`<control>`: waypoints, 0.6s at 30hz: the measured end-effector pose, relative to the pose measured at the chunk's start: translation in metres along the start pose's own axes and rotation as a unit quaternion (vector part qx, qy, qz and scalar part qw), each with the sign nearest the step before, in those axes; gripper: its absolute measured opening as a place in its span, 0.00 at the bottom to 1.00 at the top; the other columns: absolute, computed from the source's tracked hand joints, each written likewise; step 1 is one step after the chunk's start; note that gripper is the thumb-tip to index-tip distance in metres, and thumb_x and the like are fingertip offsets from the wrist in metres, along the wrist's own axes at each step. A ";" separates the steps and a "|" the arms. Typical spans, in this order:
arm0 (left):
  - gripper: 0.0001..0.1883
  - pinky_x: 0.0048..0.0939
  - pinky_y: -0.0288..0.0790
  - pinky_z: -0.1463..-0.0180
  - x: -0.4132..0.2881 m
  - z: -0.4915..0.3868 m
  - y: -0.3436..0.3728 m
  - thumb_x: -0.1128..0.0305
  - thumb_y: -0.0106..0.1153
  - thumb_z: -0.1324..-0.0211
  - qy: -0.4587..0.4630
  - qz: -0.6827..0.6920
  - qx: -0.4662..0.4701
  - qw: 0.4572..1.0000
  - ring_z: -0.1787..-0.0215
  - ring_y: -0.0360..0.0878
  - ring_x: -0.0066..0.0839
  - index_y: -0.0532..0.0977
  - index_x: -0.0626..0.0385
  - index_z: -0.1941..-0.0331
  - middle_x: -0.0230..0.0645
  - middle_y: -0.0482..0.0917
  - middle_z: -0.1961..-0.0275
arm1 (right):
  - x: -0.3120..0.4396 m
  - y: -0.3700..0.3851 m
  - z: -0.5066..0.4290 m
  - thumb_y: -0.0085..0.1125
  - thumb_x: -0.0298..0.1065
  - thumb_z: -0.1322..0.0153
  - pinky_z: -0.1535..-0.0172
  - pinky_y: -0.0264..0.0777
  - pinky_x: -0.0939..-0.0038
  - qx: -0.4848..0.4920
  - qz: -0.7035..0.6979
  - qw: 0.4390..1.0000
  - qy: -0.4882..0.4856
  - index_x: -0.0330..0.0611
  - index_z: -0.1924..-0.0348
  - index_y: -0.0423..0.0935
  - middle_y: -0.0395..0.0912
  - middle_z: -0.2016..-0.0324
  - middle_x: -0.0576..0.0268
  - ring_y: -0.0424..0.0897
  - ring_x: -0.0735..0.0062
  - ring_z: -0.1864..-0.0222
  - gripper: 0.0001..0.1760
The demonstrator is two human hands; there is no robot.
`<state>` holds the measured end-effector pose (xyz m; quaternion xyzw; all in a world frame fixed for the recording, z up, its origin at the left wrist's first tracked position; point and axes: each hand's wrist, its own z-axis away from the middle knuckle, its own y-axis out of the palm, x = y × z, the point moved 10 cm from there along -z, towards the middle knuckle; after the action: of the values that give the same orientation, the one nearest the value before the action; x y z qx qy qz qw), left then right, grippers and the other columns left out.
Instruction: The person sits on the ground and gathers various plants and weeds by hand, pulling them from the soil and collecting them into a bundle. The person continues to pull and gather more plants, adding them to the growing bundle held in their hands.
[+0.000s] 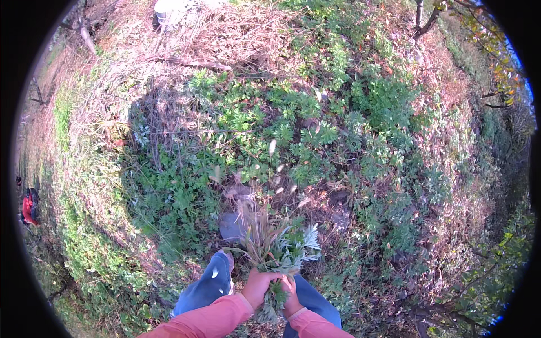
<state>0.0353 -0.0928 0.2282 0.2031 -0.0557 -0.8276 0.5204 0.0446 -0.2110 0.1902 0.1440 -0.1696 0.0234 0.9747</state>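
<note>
Low in the middle of the view, my left hand (257, 288) and my right hand (290, 296) are side by side, both closed around a bunch of cut plants (279, 253). Green and silvery divided leaves make up part of the bunch, along with dry grass stems whose pale seed heads (272, 147) stick out away from me. Some leaves hang out below and between the hands. Pink sleeves cover both arms, and the bunch is above the ground between my legs in blue jeans (203, 285).
A flat grey stone (232, 226) lies just ahead of my feet. Low leafy weeds (317, 139) spread beyond it, with a dry branch (194, 64) and a white container (169, 9) farther off. Tree branches (429, 23) reach in at right. A person in red (29, 207) is far left.
</note>
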 end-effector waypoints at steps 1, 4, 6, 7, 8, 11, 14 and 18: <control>0.06 0.26 0.70 0.69 -0.002 -0.001 0.007 0.78 0.61 0.50 0.031 -0.009 0.001 0.999 0.71 0.77 0.22 0.77 0.63 0.67 0.31 0.79 0.71 | -0.005 -0.014 -0.011 0.54 0.40 0.25 0.63 0.72 0.73 0.008 0.024 0.999 -0.026 0.43 0.57 0.74 0.77 0.67 0.66 0.77 0.76 0.65 0.11; 0.11 0.27 0.70 0.67 0.020 0.020 -0.040 0.80 0.62 0.53 0.083 -0.066 -0.135 0.985 0.68 0.78 0.23 0.76 0.64 0.62 0.33 0.80 0.68 | -0.019 -0.010 -0.004 0.55 0.40 0.26 0.62 0.72 0.73 0.062 0.180 0.976 -0.103 0.44 0.54 0.74 0.77 0.65 0.66 0.77 0.76 0.64 0.12; 0.15 0.29 0.72 0.61 -0.017 0.094 -0.012 0.78 0.64 0.55 0.079 -0.043 -0.082 0.993 0.66 0.79 0.26 0.77 0.66 0.60 0.35 0.82 0.66 | -0.007 0.012 0.058 0.56 0.41 0.28 0.62 0.70 0.75 0.047 0.085 0.995 -0.038 0.40 0.58 0.76 0.77 0.65 0.69 0.75 0.78 0.65 0.14; 0.16 0.31 0.72 0.58 -0.035 0.127 0.000 0.78 0.65 0.55 0.079 -0.031 -0.053 0.995 0.66 0.79 0.27 0.77 0.66 0.59 0.36 0.83 0.64 | 0.018 0.036 0.103 0.55 0.41 0.28 0.60 0.70 0.75 0.016 0.122 0.992 0.002 0.40 0.57 0.76 0.77 0.64 0.69 0.76 0.78 0.64 0.14; 0.19 0.30 0.72 0.58 -0.044 0.150 0.006 0.77 0.66 0.55 0.080 -0.090 -0.031 0.992 0.65 0.79 0.27 0.77 0.67 0.56 0.38 0.83 0.63 | 0.051 0.053 0.125 0.55 0.40 0.27 0.59 0.71 0.74 0.063 0.248 0.958 -0.132 0.41 0.54 0.76 0.78 0.62 0.68 0.76 0.78 0.63 0.14; 0.19 0.30 0.72 0.59 -0.081 0.216 0.022 0.76 0.66 0.56 0.094 -0.051 -0.044 0.993 0.65 0.79 0.26 0.76 0.67 0.56 0.37 0.82 0.63 | 0.091 0.089 0.188 0.54 0.39 0.25 0.56 0.72 0.72 0.134 0.354 0.887 -0.265 0.42 0.49 0.74 0.78 0.58 0.67 0.76 0.77 0.60 0.15; 0.18 0.29 0.72 0.59 -0.119 0.268 0.038 0.75 0.65 0.54 0.146 0.006 -0.018 0.989 0.65 0.78 0.26 0.75 0.67 0.56 0.36 0.81 0.63 | 0.085 0.108 0.223 0.54 0.43 0.25 0.51 0.68 0.73 0.092 0.202 0.975 -0.013 0.39 0.52 0.75 0.77 0.58 0.66 0.74 0.76 0.57 0.17; 0.18 0.28 0.70 0.56 -0.181 0.357 0.054 0.74 0.63 0.50 0.184 -0.014 0.014 0.983 0.61 0.77 0.22 0.75 0.62 0.53 0.32 0.81 0.61 | 0.142 0.186 0.289 0.58 0.42 0.26 0.52 0.67 0.75 0.194 0.189 0.947 -0.170 0.39 0.47 0.70 0.76 0.57 0.67 0.73 0.78 0.57 0.20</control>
<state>0.0080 0.0006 0.6199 0.3604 0.0321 -0.7822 0.5073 0.0671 -0.1166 0.5489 0.2971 -0.3491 0.2151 0.8623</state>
